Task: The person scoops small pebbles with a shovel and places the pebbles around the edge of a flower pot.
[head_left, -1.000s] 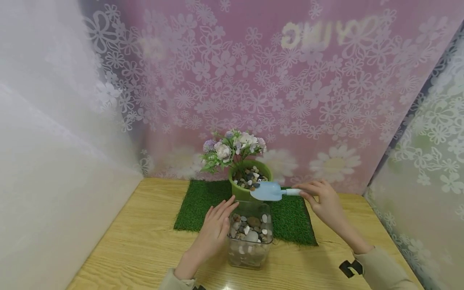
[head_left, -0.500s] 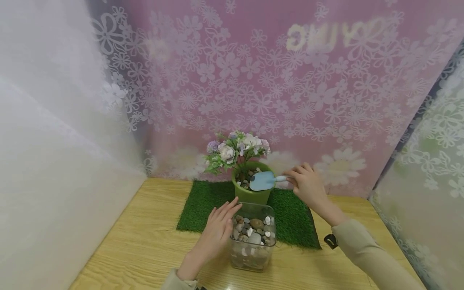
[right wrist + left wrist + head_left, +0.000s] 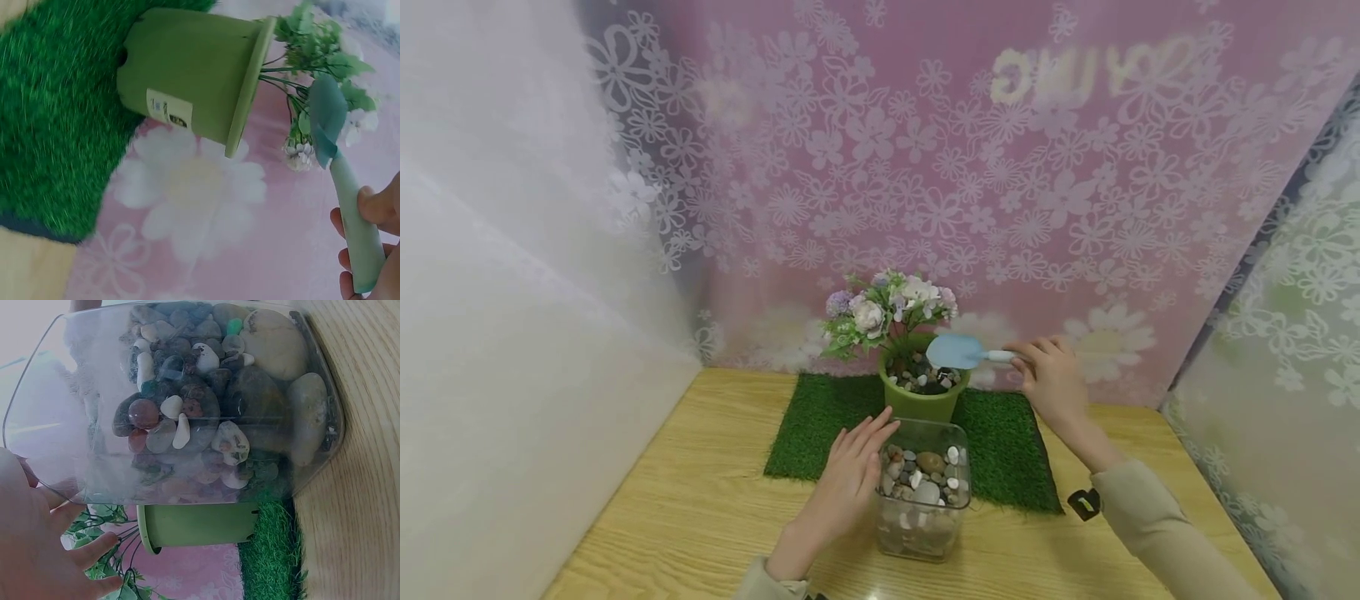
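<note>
My right hand [image 3: 1054, 382] grips the pale handle of a light blue trowel [image 3: 955, 352], its blade over the right part of a green flowerpot [image 3: 919, 406]. No stones show on the blade in the head view. Small pebbles [image 3: 917, 381] lie inside the pot, around the stems of white and purple flowers [image 3: 887, 308]. My left hand [image 3: 847, 471] rests against the left rim of a clear square container [image 3: 922, 533], fingers extended. Mixed stones [image 3: 187, 394] fill part of that container, among them large smooth ones and small white ones.
The pot stands on a green artificial turf mat [image 3: 1011, 454], with the container in front of it on the wooden table [image 3: 700, 492]. A pink floral curtain [image 3: 865, 167] hangs close behind, and pale sheets [image 3: 527, 317] close off the left and right sides.
Dark stones on the trowel blade are gone from it. The trowel moved in over the pot, then rose and drew slightly right. My left hand kept its place at the container.
</note>
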`<state>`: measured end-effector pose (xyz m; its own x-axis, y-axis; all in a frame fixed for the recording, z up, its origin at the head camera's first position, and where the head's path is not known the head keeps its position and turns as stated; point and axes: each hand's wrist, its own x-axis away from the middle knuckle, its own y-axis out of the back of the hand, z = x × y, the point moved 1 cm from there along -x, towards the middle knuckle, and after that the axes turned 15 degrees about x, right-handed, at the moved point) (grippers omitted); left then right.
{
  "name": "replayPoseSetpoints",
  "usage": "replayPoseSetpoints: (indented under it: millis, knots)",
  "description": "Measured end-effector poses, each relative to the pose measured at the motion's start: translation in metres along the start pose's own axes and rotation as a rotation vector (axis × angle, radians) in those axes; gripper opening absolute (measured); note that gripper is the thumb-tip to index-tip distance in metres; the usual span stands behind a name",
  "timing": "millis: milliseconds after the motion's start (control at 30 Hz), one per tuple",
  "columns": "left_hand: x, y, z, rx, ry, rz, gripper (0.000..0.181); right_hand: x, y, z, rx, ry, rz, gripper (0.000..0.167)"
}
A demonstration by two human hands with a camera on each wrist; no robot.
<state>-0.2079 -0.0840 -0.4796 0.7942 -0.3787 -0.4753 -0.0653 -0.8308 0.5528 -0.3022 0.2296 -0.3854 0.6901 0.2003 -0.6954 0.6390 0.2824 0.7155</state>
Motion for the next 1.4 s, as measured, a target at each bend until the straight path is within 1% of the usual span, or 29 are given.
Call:
replayPoseSetpoints:
  millis: [133, 267, 467, 667, 767, 900, 1033, 1133, 1300, 1400]
  knots:
    - [0.000, 0.000, 0.000, -0.003, 0.017, 0.011, 0.050, 0.008, 0.002, -0.006, -0.062, -0.101, 0.001, 0.024]
    - [-0.001, 0.000, 0.001, -0.006, 0.016, 0.013, 0.050, 0.018, 0.002, -0.010, -0.084, -0.161, 0.001, 0.023]
    - [-0.001, -0.001, 0.002, -0.009, -0.007, -0.001, 0.050, 0.029, 0.001, -0.014, -0.106, -0.200, 0.001, 0.020]
    - [-0.001, -0.002, 0.002, -0.013, -0.004, 0.002, 0.051, 0.040, 0.002, -0.017, -0.117, -0.227, 0.018, 0.020]
    - [-0.001, -0.002, 0.002, -0.012, 0.004, 0.007, 0.052, 0.050, 0.000, -0.019, -0.141, -0.256, 0.023, 0.021]
    - [0.000, -0.001, 0.001, -0.001, 0.010, 0.003, 0.050, 0.069, -0.006, -0.023, -0.158, -0.318, 0.043, 0.021]
    - [-0.001, 0.001, 0.000, -0.002, 0.011, 0.004, 0.050, 0.092, -0.011, -0.026, -0.141, -0.379, 0.089, 0.021]
    - [-0.001, 0.002, -0.002, 0.000, 0.017, 0.012, 0.049, 0.110, -0.013, -0.030, -0.119, -0.411, 0.148, 0.021]
    - [-0.002, 0.002, -0.002, 0.002, 0.015, 0.019, 0.049, 0.140, -0.015, -0.043, -0.087, -0.478, 0.301, 0.022]
    - [-0.001, 0.001, -0.003, 0.005, 0.011, 0.019, 0.050, 0.155, -0.016, -0.053, -0.059, -0.511, 0.386, 0.023]
